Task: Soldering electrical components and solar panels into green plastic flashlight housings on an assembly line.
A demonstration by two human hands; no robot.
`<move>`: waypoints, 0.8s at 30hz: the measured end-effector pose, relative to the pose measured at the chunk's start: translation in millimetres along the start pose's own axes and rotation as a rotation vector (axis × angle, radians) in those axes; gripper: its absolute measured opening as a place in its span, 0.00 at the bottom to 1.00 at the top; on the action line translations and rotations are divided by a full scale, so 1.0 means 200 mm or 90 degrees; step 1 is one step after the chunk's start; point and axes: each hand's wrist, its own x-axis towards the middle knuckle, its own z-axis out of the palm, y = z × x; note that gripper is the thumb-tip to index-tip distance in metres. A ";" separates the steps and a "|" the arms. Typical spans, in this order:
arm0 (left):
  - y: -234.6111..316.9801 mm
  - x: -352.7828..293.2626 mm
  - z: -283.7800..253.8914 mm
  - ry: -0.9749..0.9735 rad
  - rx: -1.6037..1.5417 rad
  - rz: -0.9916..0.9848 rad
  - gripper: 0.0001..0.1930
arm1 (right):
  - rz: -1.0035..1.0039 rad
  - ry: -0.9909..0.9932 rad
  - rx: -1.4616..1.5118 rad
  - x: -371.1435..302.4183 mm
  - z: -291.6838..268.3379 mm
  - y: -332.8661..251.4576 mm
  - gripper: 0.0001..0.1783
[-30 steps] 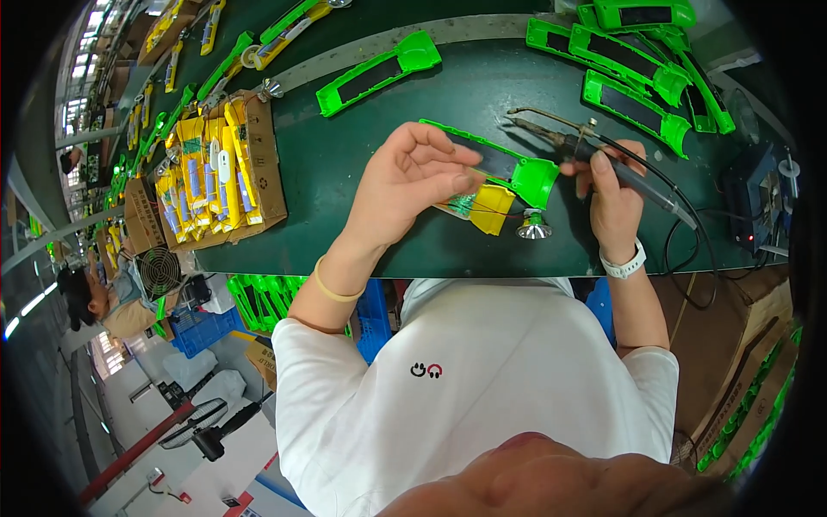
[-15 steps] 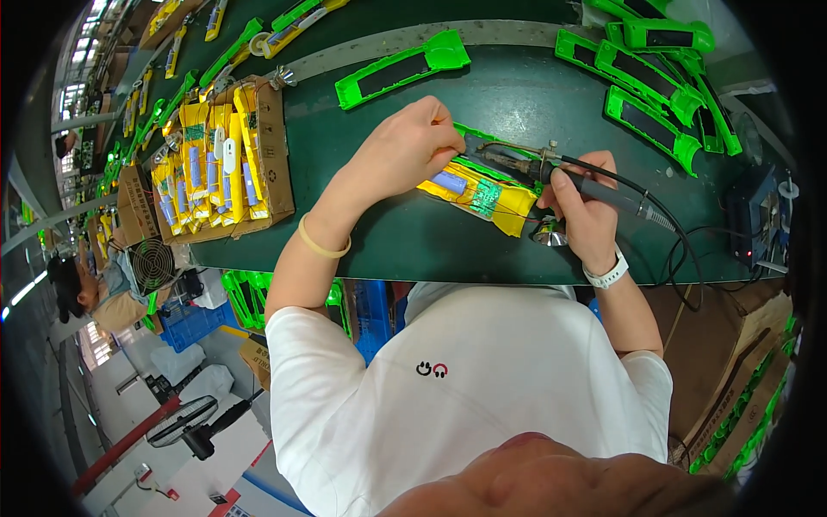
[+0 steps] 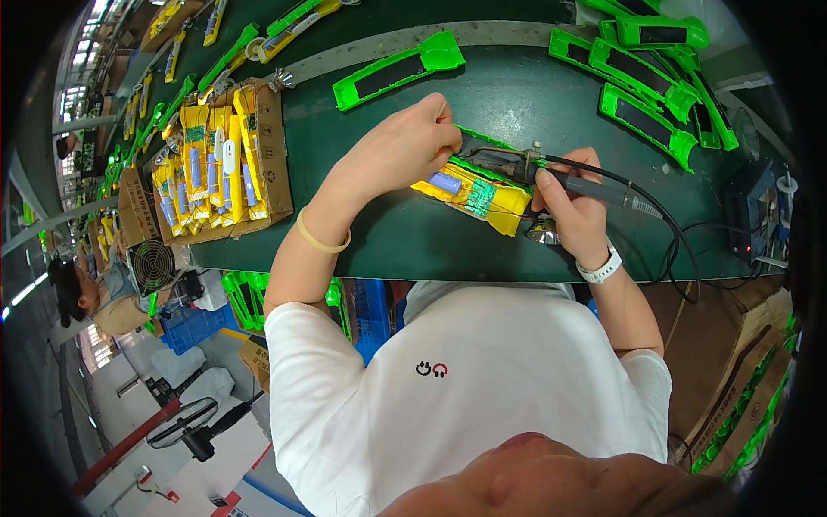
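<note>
While the right hand [image 3: 575, 215] curls its fingers around the iron [image 3: 594, 187], its tip points left over the green shell [image 3: 482, 137] on the table [image 3: 362, 246]. At the shell's left end is the left hand [image 3: 405, 148], fingers bent and tips close together; I cannot tell if it has hold of anything. Just below the shell lies the yellow piece [image 3: 506, 205], and the shiny lamp [image 3: 543, 231] sits by the right hand. Off to the left, a box [image 3: 275, 155] holds more yellow pieces [image 3: 200, 138].

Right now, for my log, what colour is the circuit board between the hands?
Green; the circuit board shows best in the head view.
</note>
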 end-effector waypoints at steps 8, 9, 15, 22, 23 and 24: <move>0.01 0.01 0.01 0.008 0.009 0.009 0.04 | -0.011 0.039 0.009 -0.01 -0.01 -0.03 0.11; 0.01 0.02 0.01 0.009 0.011 0.011 0.04 | -0.019 0.048 0.005 -0.04 -0.05 -0.06 0.10; 0.03 0.01 -0.01 -0.006 0.006 0.005 0.04 | -0.267 0.277 0.085 -0.09 -0.79 -0.08 0.16; 0.03 -0.01 -0.02 -0.039 0.020 -0.026 0.05 | -0.200 0.306 -0.045 -0.06 -0.87 -0.09 0.21; 0.03 0.00 -0.02 -0.028 0.014 -0.011 0.04 | -0.214 0.254 -0.021 -0.06 -0.84 -0.09 0.21; 0.04 0.01 -0.02 -0.017 0.009 0.002 0.03 | -0.227 0.201 0.005 -0.07 -0.82 -0.09 0.20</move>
